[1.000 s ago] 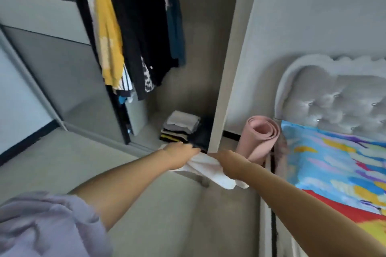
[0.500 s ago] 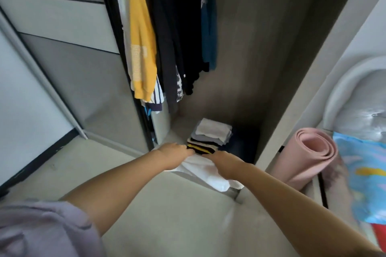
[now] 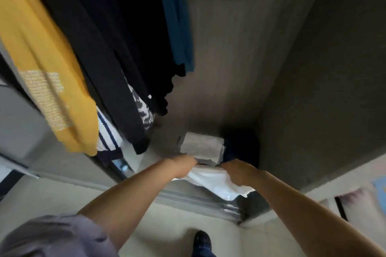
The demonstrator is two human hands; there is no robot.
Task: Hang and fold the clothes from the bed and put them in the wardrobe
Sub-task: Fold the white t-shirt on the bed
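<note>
Head view: left hand (image 3: 183,166) and right hand (image 3: 238,173) both grip the folded white cloth (image 3: 213,181), one per end, long axis running left-right. Stack (image 3: 203,149) on the wardrobe floor sits just beyond and below; both hands about equally near.

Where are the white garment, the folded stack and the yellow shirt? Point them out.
white garment (image 3: 217,181), head view, middle of the cloth.
folded stack (image 3: 201,147), head view, top piece.
yellow shirt (image 3: 41,64), head view, front panel.
</note>
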